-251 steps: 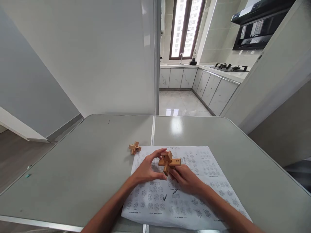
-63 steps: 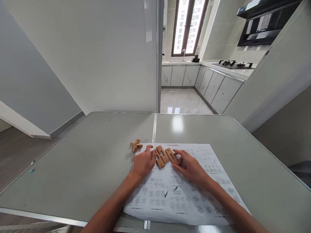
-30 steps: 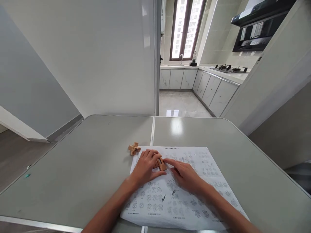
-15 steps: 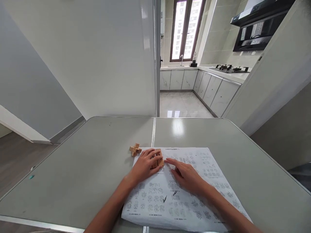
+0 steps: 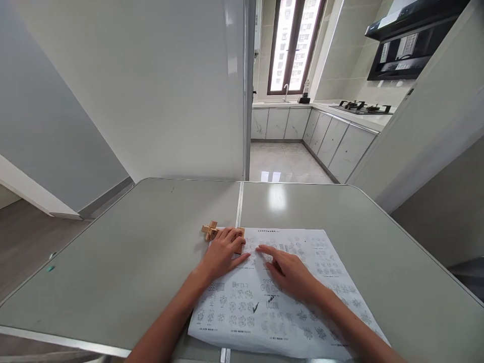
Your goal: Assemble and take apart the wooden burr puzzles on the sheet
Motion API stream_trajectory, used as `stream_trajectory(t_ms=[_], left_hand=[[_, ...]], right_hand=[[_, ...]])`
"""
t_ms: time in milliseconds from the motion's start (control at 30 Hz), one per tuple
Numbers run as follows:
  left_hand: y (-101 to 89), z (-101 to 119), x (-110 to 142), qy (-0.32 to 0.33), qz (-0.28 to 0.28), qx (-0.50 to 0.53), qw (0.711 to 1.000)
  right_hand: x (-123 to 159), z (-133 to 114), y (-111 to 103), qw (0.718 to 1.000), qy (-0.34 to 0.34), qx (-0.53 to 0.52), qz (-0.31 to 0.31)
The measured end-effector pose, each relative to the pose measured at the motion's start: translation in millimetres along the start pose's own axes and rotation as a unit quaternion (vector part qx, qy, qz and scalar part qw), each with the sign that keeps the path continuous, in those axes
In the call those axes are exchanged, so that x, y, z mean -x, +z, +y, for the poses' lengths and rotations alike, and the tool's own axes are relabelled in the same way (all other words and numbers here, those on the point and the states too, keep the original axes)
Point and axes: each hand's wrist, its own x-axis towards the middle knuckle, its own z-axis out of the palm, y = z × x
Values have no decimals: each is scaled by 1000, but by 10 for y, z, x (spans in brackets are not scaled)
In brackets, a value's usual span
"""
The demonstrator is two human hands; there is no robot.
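My left hand [image 5: 224, 253] lies over a group of wooden puzzle pieces [image 5: 241, 233] on the sheet's upper left, its fingers curled on them. Most of these pieces are hidden under the hand. Just beyond it, at the sheet's corner, sits a cross-shaped wooden puzzle [image 5: 210, 230]. My right hand [image 5: 289, 267] rests on the printed paper sheet [image 5: 280, 322] with its index finger stretched out, the tip touching or just above the print. Nothing is in this hand. The sheet carries rows of small diagrams and two dark tick marks.
The paper lies on a grey-green table [image 5: 113, 262] with a metal seam down its middle. A small teal scrap [image 5: 50, 268] is near the left edge. Past the table are a sliding door panel [image 5: 181, 91] and a kitchen with cabinets [image 5: 278, 123] and a gas stove [image 5: 363, 107].
My left hand has slid left with the wooden pieces, closer to the cross-shaped puzzle, uncovering print on the sheet. My right index finger stays at nearly the same place.
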Motion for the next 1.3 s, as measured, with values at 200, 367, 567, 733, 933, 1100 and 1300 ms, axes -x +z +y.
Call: stream_trajectory(t_ms=[200, 367, 567, 733, 933, 1100, 1300], left_hand=[[-22, 31, -18, 0, 51, -10, 999], [-83, 2, -31, -83, 185, -48, 978], [-63, -109, -42, -242, 270, -55, 930], [-2, -256, -29, -319, 262, -10, 911], [31, -398, -9, -389, 216, 72, 892], [7, -416, 2, -402, 185, 85, 893], [-30, -412, -11, -430, 231, 190, 852]], right_hand=[[-1, 12, -2, 1000, -6, 3, 2], [2, 19, -1, 1000, -10, 0, 9], [0, 27, 15, 1000, -4, -1, 13], [5, 26, 22, 1000, 2, 3, 19], [11, 6, -2, 1000, -4, -2, 10], [7, -14, -19, 1000, -6, -3, 10], [5, -15, -20, 1000, 5, 1, 8]])
